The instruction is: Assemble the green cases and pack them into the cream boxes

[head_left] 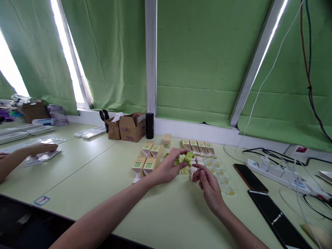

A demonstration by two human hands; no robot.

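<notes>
My left hand [169, 167] pinches a small lime-green piece [188, 157] between thumb and fingers, just above the table. My right hand [207, 181] sits close beside it with fingers curled around a small pale object that I cannot make out. To the left stand several small cream cartons with green labels [149, 155]. A second row of them [198, 148] lies behind my hands. Clear plastic blister trays [220, 174] lie to the right of my hands.
Brown cardboard boxes [131, 127] and a black cylinder [149, 125] stand by the window ledge. Two dark phones [250, 177] [278, 216], a power strip [280, 173] and loose cables lie at the right. Another person's hand [38, 149] rests on clear trays at far left.
</notes>
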